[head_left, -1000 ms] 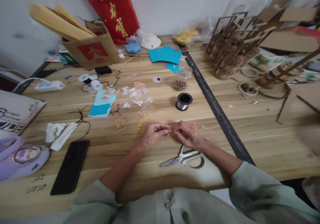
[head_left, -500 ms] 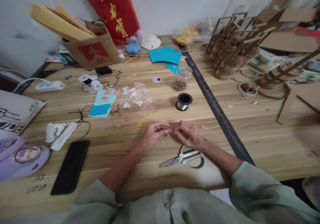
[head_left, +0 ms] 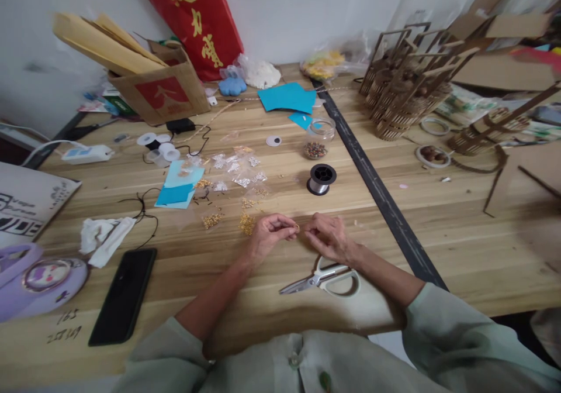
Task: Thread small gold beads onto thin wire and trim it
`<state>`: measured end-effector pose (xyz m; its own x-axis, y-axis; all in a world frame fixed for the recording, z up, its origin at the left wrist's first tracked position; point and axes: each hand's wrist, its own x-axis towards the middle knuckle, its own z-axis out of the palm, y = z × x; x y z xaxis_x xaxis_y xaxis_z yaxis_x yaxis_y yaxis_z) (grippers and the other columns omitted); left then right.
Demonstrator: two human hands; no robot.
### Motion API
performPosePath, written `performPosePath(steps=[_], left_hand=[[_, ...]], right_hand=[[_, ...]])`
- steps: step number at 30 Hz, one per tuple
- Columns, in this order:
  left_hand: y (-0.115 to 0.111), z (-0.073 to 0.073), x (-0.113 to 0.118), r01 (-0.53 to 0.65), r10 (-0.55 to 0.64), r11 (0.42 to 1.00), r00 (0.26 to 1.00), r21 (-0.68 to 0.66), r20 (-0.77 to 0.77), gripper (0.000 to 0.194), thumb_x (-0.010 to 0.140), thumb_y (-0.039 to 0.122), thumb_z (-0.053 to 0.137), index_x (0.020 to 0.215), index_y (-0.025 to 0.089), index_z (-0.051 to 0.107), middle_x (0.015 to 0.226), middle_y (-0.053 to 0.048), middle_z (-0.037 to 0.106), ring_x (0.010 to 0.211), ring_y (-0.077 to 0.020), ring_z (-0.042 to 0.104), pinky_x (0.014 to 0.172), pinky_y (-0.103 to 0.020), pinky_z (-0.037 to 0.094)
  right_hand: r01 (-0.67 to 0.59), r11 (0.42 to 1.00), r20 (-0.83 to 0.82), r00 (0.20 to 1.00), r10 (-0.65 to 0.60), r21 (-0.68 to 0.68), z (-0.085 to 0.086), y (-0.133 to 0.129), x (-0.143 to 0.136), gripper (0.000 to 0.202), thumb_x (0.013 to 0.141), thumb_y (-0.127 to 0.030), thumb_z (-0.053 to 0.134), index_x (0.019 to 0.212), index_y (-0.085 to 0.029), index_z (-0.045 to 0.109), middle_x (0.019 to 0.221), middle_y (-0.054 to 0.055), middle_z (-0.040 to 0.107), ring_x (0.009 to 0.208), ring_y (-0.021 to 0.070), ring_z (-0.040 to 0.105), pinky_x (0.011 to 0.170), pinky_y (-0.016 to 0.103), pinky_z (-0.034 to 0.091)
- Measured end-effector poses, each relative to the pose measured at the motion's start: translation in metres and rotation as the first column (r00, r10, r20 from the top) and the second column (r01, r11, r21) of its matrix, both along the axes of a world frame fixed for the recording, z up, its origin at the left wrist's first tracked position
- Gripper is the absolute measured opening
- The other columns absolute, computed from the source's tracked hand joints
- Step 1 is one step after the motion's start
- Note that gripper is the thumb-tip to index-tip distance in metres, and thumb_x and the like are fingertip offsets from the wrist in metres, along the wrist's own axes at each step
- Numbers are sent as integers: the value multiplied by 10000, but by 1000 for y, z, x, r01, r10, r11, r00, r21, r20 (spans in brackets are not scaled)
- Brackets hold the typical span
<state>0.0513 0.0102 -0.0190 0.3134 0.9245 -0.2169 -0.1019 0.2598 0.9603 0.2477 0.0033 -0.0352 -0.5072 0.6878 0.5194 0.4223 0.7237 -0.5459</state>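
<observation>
My left hand (head_left: pixel 272 233) pinches a small gold ring (head_left: pixel 297 228) between thumb and fingertips. Just to its right, my right hand (head_left: pixel 329 235) is closed, its thumb and fingers pressed together; whatever they hold is too small to make out. A narrow gap separates the two hands. Below them lie the scissors (head_left: pixel 322 277) with pale handles, blades pointing left. Beyond my right hand stands a black spool of clear line (head_left: pixel 321 180). Gold beads (head_left: pixel 247 224) are spread on the table beside my left hand.
A jar of beads (head_left: pixel 316 147) stands behind the spool. Small bags of silvery pieces (head_left: pixel 242 176) lie left of centre. A black phone (head_left: pixel 123 296) rests at the front left. A dark strip (head_left: pixel 377 191) crosses the wooden table, and bamboo baskets (head_left: pixel 397 100) stand at the back right.
The gold ring at my left fingertips shows a little more plainly. Both hands have hardly moved, and the view has shifted very slightly.
</observation>
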Motion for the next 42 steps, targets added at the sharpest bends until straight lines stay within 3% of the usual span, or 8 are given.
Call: performPosePath(steps=[42], left_hand=[[0,3,0,1,-1,1000,1000,-8,-14,202,626,254,767,758,119,696,655,-32,693,598,-118,617,617,-231,502]], right_hand=[[-2,1000,1,1000,2,-9,-2,0,2,43,883,-188,501,870,-184,542,707,22,564,584,117,503,541,232,392]])
